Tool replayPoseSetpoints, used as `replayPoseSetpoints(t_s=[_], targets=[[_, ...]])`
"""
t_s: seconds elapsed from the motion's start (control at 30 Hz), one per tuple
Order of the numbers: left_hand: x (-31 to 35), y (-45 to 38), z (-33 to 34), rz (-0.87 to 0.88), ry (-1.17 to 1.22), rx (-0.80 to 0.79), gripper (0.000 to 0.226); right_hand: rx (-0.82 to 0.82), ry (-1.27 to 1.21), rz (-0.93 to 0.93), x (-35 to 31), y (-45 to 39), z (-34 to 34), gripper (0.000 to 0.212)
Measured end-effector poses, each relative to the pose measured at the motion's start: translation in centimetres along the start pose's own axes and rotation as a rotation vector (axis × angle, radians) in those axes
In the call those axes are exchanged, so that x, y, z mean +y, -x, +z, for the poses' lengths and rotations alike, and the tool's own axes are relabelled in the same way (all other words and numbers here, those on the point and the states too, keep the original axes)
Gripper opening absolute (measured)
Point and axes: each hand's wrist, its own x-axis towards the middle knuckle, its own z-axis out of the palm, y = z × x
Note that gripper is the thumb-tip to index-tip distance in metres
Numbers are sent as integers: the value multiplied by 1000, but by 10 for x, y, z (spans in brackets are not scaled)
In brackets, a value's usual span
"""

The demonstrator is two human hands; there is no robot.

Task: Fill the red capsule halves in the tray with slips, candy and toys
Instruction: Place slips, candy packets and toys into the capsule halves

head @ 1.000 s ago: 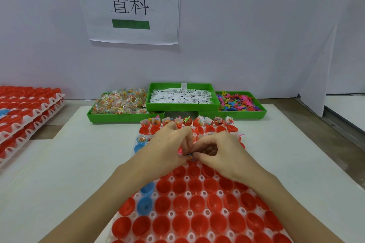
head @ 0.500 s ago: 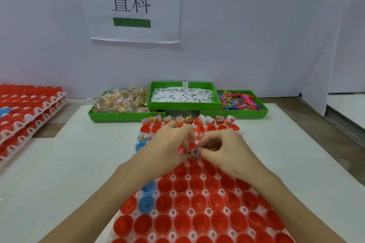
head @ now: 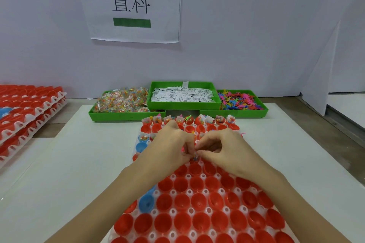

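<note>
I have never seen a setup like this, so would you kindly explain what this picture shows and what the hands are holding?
There is no machine: a head-worn camera looks down at a person's bare hands. The left hand and right hand meet over a white tray of red capsule halves, pinching a small colourful item between their fingertips; what it is, I cannot tell. Behind stand three green bins: wrapped candy, paper slips and plastic toys. The farthest capsule row is already filled.
</note>
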Motion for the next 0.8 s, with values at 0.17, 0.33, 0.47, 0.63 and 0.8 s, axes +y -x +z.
replayPoseSetpoints(t_s=[0.17,0.33,0.47,0.63,0.8], targets=[[-4,-2,-4,74,-58,-137,15,10,37,12,-3,-3,10,7],[-7,1,-5,153,-98,-169,17,8,87,19,-6,-5,9,13],[-8,2,-10,194,-70,-179,19,-55,195,-71,-10,-3,6,9],[-14,2,-35,153,93,-119,20,-60,66,-104,-6,3,-8,12],[-80,-15,-55,-287,174,304,12,103,-114,-102,-4,1,-24,16]])
